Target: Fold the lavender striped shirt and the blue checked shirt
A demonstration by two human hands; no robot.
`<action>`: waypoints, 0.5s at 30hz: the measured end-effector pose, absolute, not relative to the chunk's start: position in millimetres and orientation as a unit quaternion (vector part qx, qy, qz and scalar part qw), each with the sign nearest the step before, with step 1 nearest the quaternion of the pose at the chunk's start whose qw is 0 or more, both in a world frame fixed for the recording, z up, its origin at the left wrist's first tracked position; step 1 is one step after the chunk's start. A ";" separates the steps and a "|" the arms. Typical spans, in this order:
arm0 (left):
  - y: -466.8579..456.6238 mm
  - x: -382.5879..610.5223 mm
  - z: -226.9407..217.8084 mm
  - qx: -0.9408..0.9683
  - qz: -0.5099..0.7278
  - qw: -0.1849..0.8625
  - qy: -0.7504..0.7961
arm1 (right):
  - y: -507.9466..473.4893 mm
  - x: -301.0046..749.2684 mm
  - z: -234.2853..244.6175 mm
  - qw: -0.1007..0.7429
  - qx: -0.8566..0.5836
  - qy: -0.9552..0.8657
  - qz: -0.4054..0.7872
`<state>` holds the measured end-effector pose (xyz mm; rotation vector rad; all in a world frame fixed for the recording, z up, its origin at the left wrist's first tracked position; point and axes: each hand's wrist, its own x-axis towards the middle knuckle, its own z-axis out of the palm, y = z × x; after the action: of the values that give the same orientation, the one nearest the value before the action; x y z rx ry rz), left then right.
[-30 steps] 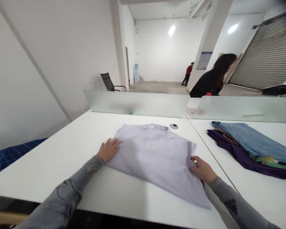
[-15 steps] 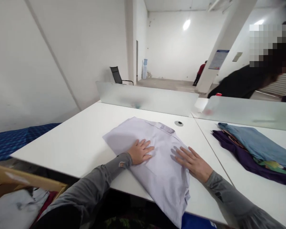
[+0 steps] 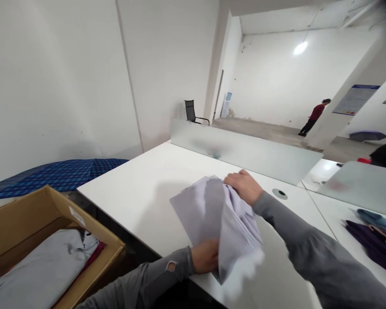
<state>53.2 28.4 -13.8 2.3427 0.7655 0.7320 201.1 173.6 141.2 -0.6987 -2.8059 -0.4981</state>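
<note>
A pale lavender, partly striped fabric garment (image 3: 202, 210) is gripped at its far edge by the fingers of the right hand (image 3: 244, 186); those of the left hand (image 3: 206, 256) are partly hidden by it, so their grip cannot be told. Between the fingers, folding seems only partly done, the layers not yet flat. Beneath is the smooth white table (image 3: 135, 182).

A black chair (image 3: 190, 110), a water dispenser (image 3: 225, 106) and a person (image 3: 315, 116) beyond a frosted divider (image 3: 244, 148)
The chair stands just behind the divider, the dispenser farther back. The person, in a red top, is beside a pillar (image 3: 369, 64) bearing a poster (image 3: 355, 99). A lit lamp (image 3: 300, 48) hangs overhead. A dark umbrella (image 3: 368, 136) rests open at right; blue checked fabric (image 3: 70, 174) lies along the left.
</note>
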 end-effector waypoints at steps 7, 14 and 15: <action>15.3 30.5 -18.8 0.379 0.511 0.692 0.342 | 242.6 126.3 83.8 0.032 -0.349 -0.912 -0.215; -5.7 7.2 0.4 0.225 0.509 0.793 0.248 | 193.6 207.6 37.2 0.138 -0.460 -0.855 -0.196; -5.7 6.8 1.4 0.214 0.507 0.785 0.284 | 193.4 220.3 29.0 0.118 -0.463 -0.857 -0.195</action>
<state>6.8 -5.7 1.4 0.4616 0.6128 1.0929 220.3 193.4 29.0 -1.3537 -2.5061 -0.5706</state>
